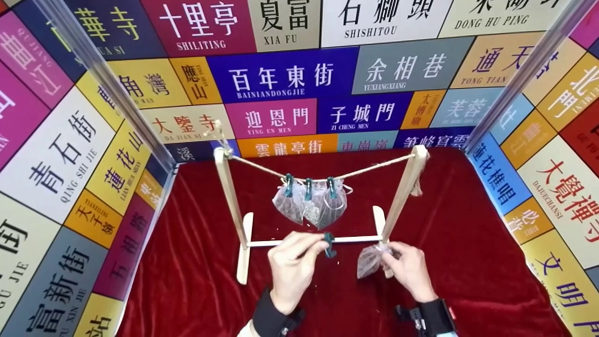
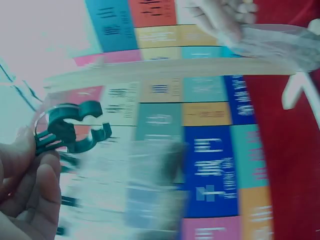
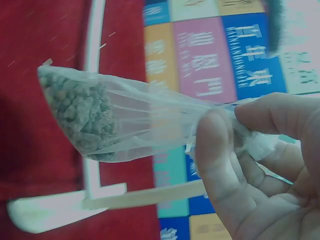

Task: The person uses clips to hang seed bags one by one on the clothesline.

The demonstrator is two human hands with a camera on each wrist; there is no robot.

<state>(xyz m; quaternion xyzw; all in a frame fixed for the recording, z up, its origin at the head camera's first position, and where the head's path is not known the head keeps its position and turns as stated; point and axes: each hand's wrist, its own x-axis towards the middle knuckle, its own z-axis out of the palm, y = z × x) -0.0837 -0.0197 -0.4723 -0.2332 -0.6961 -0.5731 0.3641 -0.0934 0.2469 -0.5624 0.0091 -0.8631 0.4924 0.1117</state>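
Between thumb and fingers, my left hand [image 1: 292, 264] pinches a dark green plastic clothespin [image 1: 329, 246]. In the left wrist view the clothespin [image 2: 75, 125] shows its hooked jaws, with nothing between them. My right hand [image 1: 412, 269] grips a sheer white drawstring pouch [image 1: 368, 262] by its gathered neck, low beside the frame's right post. Small greyish lumps fill the bottom of this pouch [image 3: 80, 115] in the right wrist view. Ahead of both hands, similar pouches [image 1: 333, 208] hang side by side from a rope [image 1: 259, 169], held by green clothespins [image 1: 308, 189].
A wooden frame with a left post [image 1: 232, 201], right post [image 1: 403, 196] and low white crossbar [image 1: 358, 239] carries the rope. Dark red cloth [image 1: 201, 281] covers the table, with a few pale crumbs on it. Walls of colourful sign panels [image 1: 281, 77] surround the sides and back.
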